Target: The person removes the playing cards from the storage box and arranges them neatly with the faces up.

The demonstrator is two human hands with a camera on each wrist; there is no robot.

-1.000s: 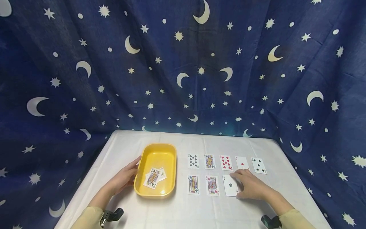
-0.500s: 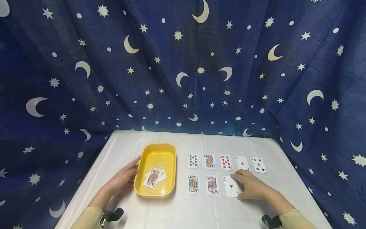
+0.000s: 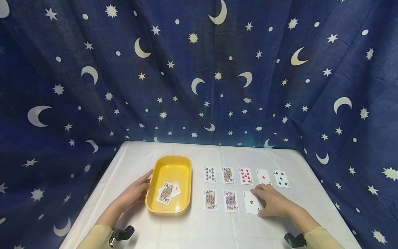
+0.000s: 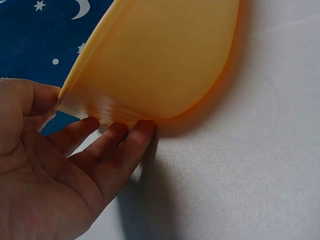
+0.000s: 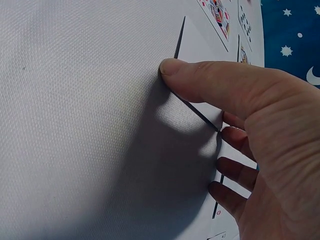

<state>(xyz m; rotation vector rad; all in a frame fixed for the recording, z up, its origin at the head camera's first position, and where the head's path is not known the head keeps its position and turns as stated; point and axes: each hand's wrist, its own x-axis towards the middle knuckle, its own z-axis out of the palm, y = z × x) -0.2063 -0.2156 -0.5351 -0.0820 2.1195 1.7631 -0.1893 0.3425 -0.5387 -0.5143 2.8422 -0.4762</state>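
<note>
My right hand [image 3: 275,204] holds the ace of clubs [image 3: 249,200] by its edges, thumb at the near side and fingers at the far side. In the right wrist view the thumb [image 5: 200,80] lies over an edge of this white card; the card looks flat or nearly flat on the cloth. My left hand [image 3: 133,193] touches the left outer wall of a yellow tray [image 3: 172,160], its fingertips leaning against that wall in the left wrist view. Inside the tray lie overlapping playing cards [image 3: 165,193], a face card on top.
Face-up cards form two rows on the white tablecloth [image 3: 192,231]. The back row includes a spade card [image 3: 210,175], a red heart card [image 3: 246,176], the ace of hearts [image 3: 262,175] and another spade card [image 3: 282,180]. Two face cards [image 3: 231,201] lie left of the ace of clubs. A starry curtain [image 3: 199,86] hangs behind.
The ace of clubs has shifted very slightly right and nearer with my right hand since one second ago. My left hand and the tray have stayed put.
</note>
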